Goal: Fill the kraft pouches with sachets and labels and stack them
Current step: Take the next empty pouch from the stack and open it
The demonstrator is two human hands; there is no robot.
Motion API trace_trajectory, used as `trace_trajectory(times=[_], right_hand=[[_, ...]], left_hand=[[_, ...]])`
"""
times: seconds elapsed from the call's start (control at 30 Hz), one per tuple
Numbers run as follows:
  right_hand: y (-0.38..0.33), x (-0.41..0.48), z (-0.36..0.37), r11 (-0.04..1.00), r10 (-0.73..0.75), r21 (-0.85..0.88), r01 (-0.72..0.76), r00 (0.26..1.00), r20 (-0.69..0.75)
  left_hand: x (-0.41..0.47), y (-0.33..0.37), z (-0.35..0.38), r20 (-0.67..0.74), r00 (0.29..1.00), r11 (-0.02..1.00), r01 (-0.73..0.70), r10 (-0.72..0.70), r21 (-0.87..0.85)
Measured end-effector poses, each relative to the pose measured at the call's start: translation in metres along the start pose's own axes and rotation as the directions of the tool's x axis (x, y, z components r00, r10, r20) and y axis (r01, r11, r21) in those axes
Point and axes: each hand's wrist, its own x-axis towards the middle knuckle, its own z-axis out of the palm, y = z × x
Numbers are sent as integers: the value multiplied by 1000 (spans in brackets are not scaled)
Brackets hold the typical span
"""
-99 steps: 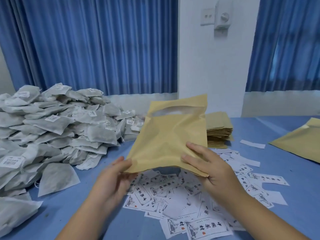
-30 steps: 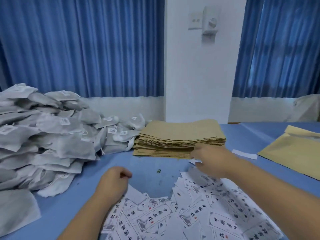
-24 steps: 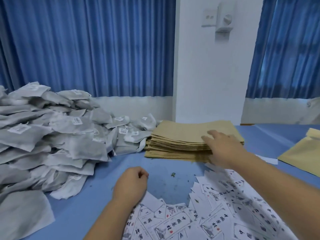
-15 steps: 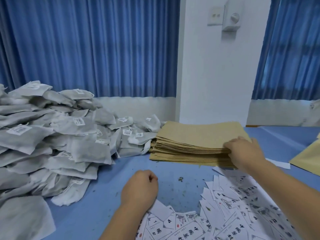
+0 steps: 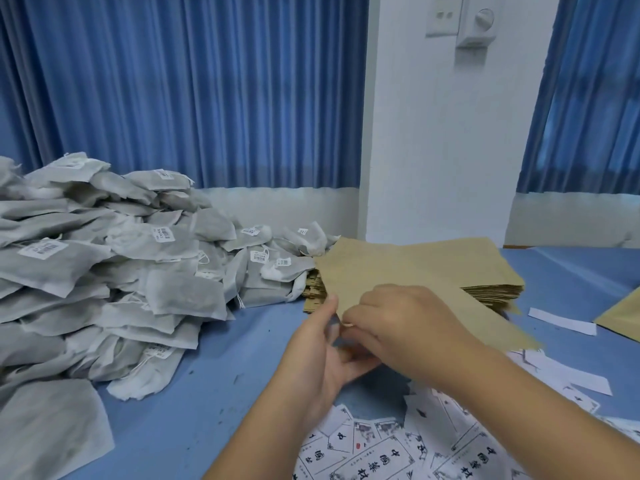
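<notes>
A flat kraft pouch (image 5: 388, 271) is lifted off the stack of empty kraft pouches (image 5: 485, 268) at centre right. My right hand (image 5: 405, 327) pinches its near corner from above. My left hand (image 5: 322, 355) grips the same corner from below, thumb up along the edge. A large heap of grey sachets (image 5: 114, 271) with small white barcode tags covers the left of the blue table (image 5: 207, 393). Printed paper labels (image 5: 374, 452) lie scattered at the bottom right, partly under my right forearm.
Another kraft pouch (image 5: 623, 317) lies at the right edge. A loose white strip (image 5: 561, 320) lies beside it. Blue curtains and a white wall pillar stand behind the table. Bare blue tabletop shows between the sachet heap and the labels.
My right hand has pulled one pouch off the top of the stack toward me. My left hand has risen from the labels and taken hold of the pouch's near corner.
</notes>
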Motion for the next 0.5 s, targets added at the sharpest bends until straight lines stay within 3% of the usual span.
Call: trace_trajectory(times=[0.07,0.13,0.23,0.33,0.43,0.5], right_hand=[[-13,7,-10,995,-33,94,29,998,44],[-20,11,-18,989,-38,148,15,987,153],[-18,12,-22,969,9,229,-97,934,358],[-9,9,-33,979,97,100,-177,838,536],[11,3,-50,947,235,-2,-322,685,689],[24,-1,-54,917,309,-16,-399,682,663]], left_hand=[[-1,2,-2,-4,1000,997,-20,20,-71],[-3,5,-3,-18,1000,999,-17,16,-34],[-4,11,-7,-59,998,1000,-13,13,11],[1,18,-19,-124,992,997,31,-39,-65],[2,19,-25,-115,988,987,85,-102,-139],[5,19,-24,-101,991,970,59,-85,-234]])
